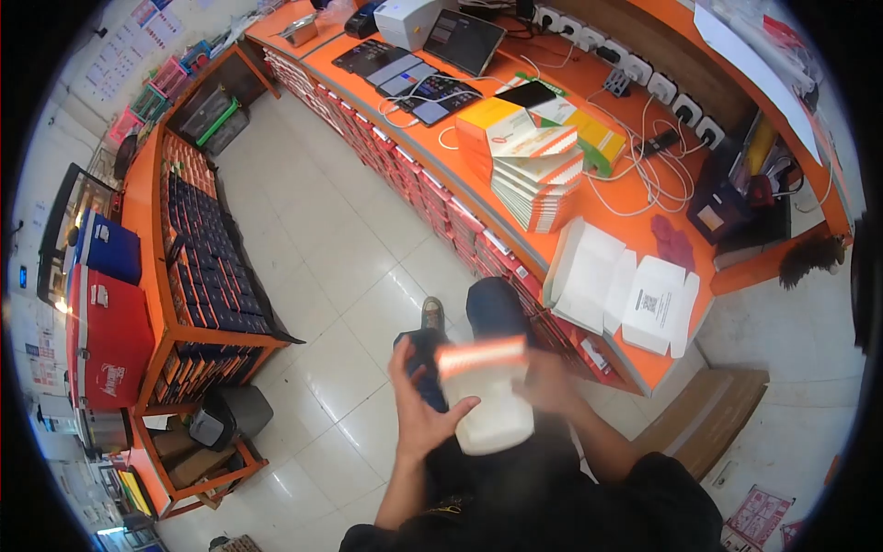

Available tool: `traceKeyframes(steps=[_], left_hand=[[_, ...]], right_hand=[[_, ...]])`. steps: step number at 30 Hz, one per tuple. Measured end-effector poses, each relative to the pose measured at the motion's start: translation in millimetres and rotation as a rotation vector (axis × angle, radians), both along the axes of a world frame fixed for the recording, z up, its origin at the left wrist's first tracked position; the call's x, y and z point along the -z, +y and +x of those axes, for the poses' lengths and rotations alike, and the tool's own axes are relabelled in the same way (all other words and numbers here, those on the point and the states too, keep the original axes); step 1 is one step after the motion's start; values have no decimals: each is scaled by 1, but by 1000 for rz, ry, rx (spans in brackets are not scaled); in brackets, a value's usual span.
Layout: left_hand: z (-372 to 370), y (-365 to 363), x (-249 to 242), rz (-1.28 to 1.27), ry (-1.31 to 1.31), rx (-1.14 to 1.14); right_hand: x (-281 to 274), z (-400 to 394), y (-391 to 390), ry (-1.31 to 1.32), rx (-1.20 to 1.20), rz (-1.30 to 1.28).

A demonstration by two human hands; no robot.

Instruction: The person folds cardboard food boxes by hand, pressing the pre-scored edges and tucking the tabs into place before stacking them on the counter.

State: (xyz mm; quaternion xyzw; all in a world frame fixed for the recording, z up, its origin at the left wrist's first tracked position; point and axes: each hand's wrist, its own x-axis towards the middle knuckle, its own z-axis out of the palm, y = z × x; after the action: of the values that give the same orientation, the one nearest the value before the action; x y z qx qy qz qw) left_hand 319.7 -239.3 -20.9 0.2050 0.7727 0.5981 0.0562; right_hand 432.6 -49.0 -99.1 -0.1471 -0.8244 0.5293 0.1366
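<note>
Above my lap is a small white cardboard box [492, 414] with an orange-and-white striped edge, smeared by motion. My left hand [428, 405] grips its left side, with the thumb across the white face and the fingers along the edge. At the box's right side is my right hand [552, 382], too blurred to make out its fingers. On the orange counter ahead stands a fanned stack of folded cartons [538, 184] with similar striped edges. Nearer to my right side lies an opened white carton [593, 276], with a QR code on one panel.
The orange counter [441, 166] carries a phone [526, 94], a tablet [464, 41], white cables and power sockets [635, 69]. Packed red boxes fill the shelf beneath. Left stand a shelf of dark boxes [212, 267] and a red cool box [115, 336]. Flattened cardboard [704, 414] lies at right.
</note>
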Motion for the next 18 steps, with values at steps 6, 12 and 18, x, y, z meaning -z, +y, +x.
traceKeyframes(steps=[6,12,18], left_hand=[[-6,-6,54,179,-546,286],[9,1,71,407,-396,332],[8,14,51,37,-349,86]], right_hand=[[-26,-9,3,48,-298,-463],[-15,-36,-18,218,-93,-348],[-10,-35,-14,165,-81,-261]])
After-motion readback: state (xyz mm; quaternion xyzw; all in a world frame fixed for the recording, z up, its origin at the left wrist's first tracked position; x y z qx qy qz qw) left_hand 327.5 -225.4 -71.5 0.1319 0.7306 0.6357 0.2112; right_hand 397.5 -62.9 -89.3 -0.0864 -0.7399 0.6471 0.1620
